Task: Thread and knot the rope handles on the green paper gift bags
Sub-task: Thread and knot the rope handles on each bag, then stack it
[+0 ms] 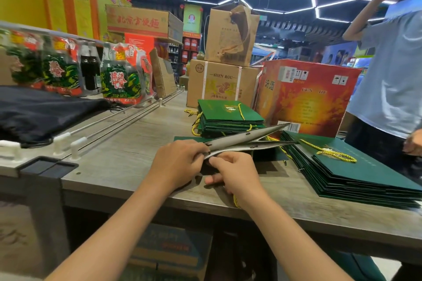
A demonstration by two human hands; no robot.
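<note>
A green paper gift bag [249, 138] lies on its side at the middle of the wooden table [127, 162], its mouth spread so the grey inner faces show. My left hand [180, 163] grips the near end of the bag's upper edge. My right hand [235, 172] pinches the lower edge beside it, and a yellow rope [236, 202] hangs under its wrist. A stack of green bags with yellow rope handles [228, 118] sits behind. A larger fanned stack of flat green bags [356, 173] lies on the right, with a loose yellow rope [331, 151] on top.
Cardboard boxes [219, 84] and a red carton [306, 96] stand at the table's far side. Packaged bottles [121, 77] line a shelf rail on the left, with a dark cloth [38, 112] below. A person in a light blue shirt [392, 75] stands at the right.
</note>
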